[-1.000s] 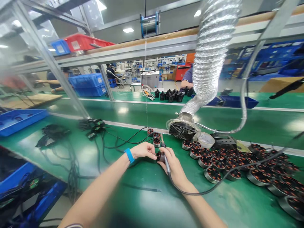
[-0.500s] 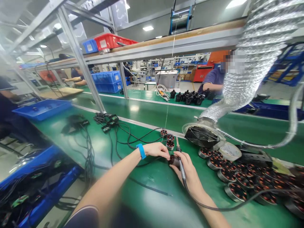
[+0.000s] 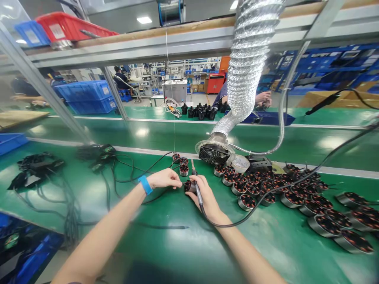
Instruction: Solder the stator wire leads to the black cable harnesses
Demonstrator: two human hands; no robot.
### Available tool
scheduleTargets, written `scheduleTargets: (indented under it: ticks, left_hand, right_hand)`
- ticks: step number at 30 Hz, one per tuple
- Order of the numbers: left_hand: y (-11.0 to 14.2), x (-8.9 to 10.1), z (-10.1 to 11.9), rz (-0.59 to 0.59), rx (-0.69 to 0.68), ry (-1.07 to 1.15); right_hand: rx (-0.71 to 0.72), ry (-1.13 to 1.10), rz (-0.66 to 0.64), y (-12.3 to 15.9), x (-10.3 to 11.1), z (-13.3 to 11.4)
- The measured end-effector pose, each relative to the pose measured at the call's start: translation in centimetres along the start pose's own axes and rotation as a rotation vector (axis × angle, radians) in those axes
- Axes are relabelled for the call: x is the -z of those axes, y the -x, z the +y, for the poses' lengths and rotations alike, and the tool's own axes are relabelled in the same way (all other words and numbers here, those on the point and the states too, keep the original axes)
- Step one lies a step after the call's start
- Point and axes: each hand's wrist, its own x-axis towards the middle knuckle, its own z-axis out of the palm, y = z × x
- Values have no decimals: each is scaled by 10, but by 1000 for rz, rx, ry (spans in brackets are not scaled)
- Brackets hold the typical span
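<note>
My right hand [image 3: 207, 199] is closed round a soldering iron [image 3: 198, 194] whose tip points up and away. The same fingers steady a small round motor [image 3: 188, 186] with copper windings, tipped on its side. Just left of it, my left hand [image 3: 164, 178], with a blue band at the wrist, is closed in a pinch. A thin wire [image 3: 184, 183] seems to run from those fingertips to the motor; its detail is too small to be sure. Beyond my hands stand several more motors [image 3: 184, 170], and a strand of solder [image 3: 174, 134] hangs down beside them.
A fume fan [image 3: 214, 154] on a silver duct [image 3: 245, 67] stands at the back. Rows of motors [image 3: 251, 189] cover the right side. Black cables [image 3: 71, 221] lie at left, near a blue bin [image 3: 38, 260]. Across the bench is a co-worker's hand [image 3: 263, 98].
My view has swung right, so more motors show on that side. My left fingertips have drawn slightly away from the motor. The right hand keeps its hold on the iron and motor.
</note>
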Motion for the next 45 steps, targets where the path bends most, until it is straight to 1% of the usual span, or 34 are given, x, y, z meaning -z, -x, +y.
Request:
scheduleTargets:
  ticks: [3,7,9,12,16,17,19,22,25,28,31,33,35,38,40,42,45]
  left_hand:
    - [-1,-5,2,39,11,103]
    - [-4,-15,4,137,27,264]
    - [-6,-18,6,155,24,288]
    - [-6,-18,11,198,-4,180]
    - [-3,-23,18,282,-114,-51]
    - [-3,-25,19,282,-143,-70]
    - [-6,-29,17,275,-168,-30]
    - [-12,-27,9,265,-134,84]
    - [-10,-25,5,247,-127,167]
    - [0,-27,9,245,-130,177]
    - [6,-25,13,252,-47,125]
    - [6,-22,14,218,46,103]
    - [5,-21,15,163,116,135]
    - [3,-25,16,124,143,244]
    - [-1,-31,13,156,139,318]
    - [-6,-38,10,231,93,359]
    - [-14,-43,4,360,-35,274]
  right_hand:
    - [-5,-41,13,0,0,1]
    - [-15,-81,52,-1,-3,2]
    - [-25,-79,75,-1,-6,3]
    - [-30,-55,83,0,-8,6]
    - [-2,19,95,3,-8,12]
    - [11,42,113,4,-8,14]
    - [38,75,123,3,-10,17]
    - [50,104,110,-1,-12,18]
    - [48,98,96,-2,-14,10]
    - [60,79,114,0,-15,1]
    - [27,59,103,1,-16,2]
    - [-7,35,93,1,-16,6]
    - [-30,8,92,2,-15,7]
    - [-37,-25,106,3,-14,6]
    - [-38,-50,113,4,-14,5]
    - [-42,-83,123,3,-14,5]
    - [-55,-114,167,0,-16,8]
